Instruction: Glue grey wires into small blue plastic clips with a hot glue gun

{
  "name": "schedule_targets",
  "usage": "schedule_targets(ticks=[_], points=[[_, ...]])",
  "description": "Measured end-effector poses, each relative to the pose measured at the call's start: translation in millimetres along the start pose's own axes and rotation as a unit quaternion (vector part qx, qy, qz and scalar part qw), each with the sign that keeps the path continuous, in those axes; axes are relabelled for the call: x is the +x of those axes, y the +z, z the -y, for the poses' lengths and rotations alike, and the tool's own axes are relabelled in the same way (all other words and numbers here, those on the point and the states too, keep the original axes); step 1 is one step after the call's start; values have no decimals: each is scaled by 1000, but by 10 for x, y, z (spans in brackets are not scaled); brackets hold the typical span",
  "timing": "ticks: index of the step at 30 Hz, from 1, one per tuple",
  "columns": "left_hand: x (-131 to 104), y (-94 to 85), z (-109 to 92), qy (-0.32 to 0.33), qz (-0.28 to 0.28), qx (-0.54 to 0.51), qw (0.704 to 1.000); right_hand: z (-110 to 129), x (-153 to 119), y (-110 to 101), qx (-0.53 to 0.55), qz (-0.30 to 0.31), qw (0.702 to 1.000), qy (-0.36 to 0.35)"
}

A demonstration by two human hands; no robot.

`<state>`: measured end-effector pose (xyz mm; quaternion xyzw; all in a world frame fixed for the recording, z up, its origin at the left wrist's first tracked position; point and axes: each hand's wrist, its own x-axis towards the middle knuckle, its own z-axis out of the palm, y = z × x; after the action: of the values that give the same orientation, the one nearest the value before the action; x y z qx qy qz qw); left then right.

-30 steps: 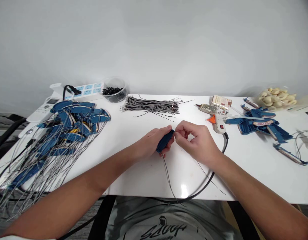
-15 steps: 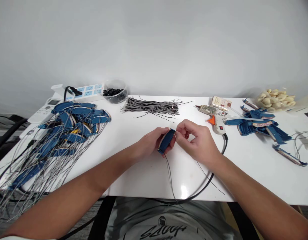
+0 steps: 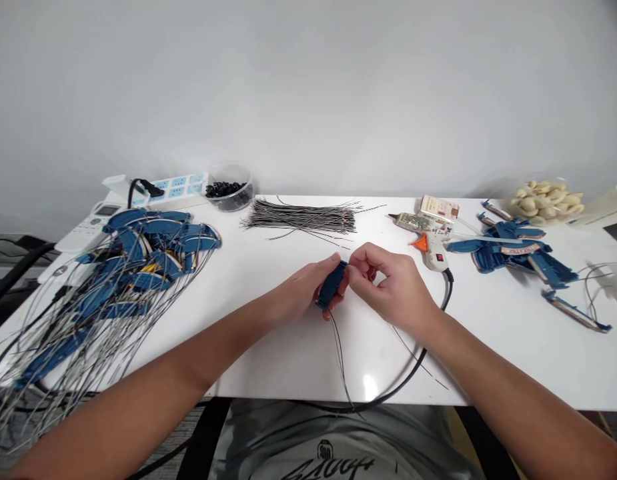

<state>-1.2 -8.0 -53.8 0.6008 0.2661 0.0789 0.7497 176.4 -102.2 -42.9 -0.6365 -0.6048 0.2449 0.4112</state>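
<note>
Head view shows a glossy white table (image 3: 268,347) across the middle of the frame, sitting slightly lower than half a second ago, so the camera has tipped up a little. At left sprawls a tangled heap of blue leaf-shaped pieces on thin grey wires (image 3: 113,280); at upper centre lies a straight bundle of grey wires (image 3: 303,217), and right of it a white hot glue gun (image 3: 431,243) with an orange nozzle. At centre the left hand (image 3: 301,293) grips a small curved blue piece (image 3: 331,285), now tilted closer to the right hand (image 3: 388,287), whose fingertips pinch its upper end. A thin dark wire (image 3: 341,353) trails down from it.
</note>
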Motion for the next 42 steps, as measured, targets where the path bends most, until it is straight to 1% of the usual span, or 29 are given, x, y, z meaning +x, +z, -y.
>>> schedule_targets(ticks=[6, 10, 19, 23, 26, 29, 31, 32, 34, 36, 38, 40, 42], points=[[14, -11, 13, 4, -3, -3, 1000, -13, -4, 2, -1, 3, 1000, -1], [12, -24, 6, -4, 7, 1, 1000, -14, -3, 7, -4, 7, 1000, -5], [13, -25, 17, -13, 3, -1, 1000, 4, -4, 6, -14, 11, 1000, -5], [17, -20, 11, -11, 6, -34, 999, -14, -2, 11, -23, 11, 1000, 0], [19, -6, 2, 9, -5, -49, 999, -24, 8, 20, -19, -26, 999, -10], [27, 6, -1, 47, -47, -33, 997, -7, 19, 12, -16, -96, 992, -74], [33, 5, 3, 66, -77, -37, 994, 15, 18, -3, -19, -117, 986, -116], [34, 2, 6, 75, -91, -43, 992, 24, 14, -10, -22, -109, 985, -129], [32, -9, 9, 94, -115, -56, 987, 38, 2, -15, -33, -60, 989, -134], [24, -18, 8, 114, -136, -66, 982, 42, -10, -6, -61, 3, 991, -117], [16, -23, 6, 129, -153, -72, 977, 45, -20, 12, -87, 50, 990, -95], [9, -21, 4, 139, -159, -74, 975, 50, -25, 25, -75, 82, 991, -72], [5, -15, 5, 148, -152, -73, 975, 58, -25, 22, -32, 102, 993, -48]])
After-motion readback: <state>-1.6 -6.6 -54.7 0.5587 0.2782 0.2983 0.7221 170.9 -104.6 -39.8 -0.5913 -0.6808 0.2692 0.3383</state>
